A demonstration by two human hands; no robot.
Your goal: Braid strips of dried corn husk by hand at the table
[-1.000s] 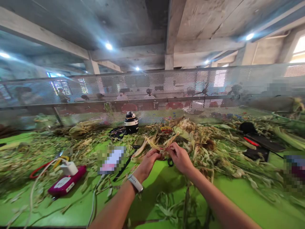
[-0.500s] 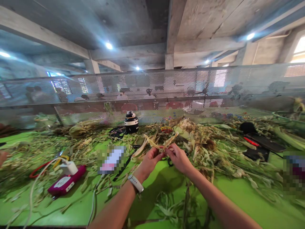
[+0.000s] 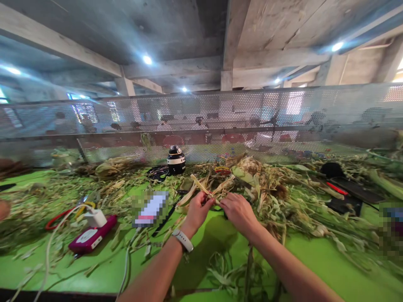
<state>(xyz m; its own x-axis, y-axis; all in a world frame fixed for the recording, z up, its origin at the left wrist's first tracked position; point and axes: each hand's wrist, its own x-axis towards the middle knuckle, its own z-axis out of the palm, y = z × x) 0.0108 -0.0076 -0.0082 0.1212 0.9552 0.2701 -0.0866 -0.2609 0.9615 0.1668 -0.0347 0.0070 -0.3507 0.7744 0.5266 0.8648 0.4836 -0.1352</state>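
My left hand (image 3: 197, 213), with a white watch (image 3: 182, 240) at the wrist, pinches a dried corn husk (image 3: 198, 183) whose pale strip sticks up from the fingers. Close beside it, my right hand (image 3: 238, 213) is closed with bent fingers on the same husk, just above the green table (image 3: 217, 235). What lies right between the fingertips is small and partly hidden. Behind the hands rises a heap of dry husks (image 3: 270, 184). Loose green husk shreds (image 3: 225, 272) lie on the table below my right forearm.
At left are a magenta power bank (image 3: 92, 235) with a white charger (image 3: 95, 218), and a blurred-out phone (image 3: 151, 209) on a cable. A black bottle (image 3: 176, 161) stands before a perforated metal screen (image 3: 204, 126). Part of another person's hand (image 3: 3, 209) shows at the left edge.
My hands have drawn slightly apart, and the right hand has turned so its back shows more. The whole view has shifted a little.
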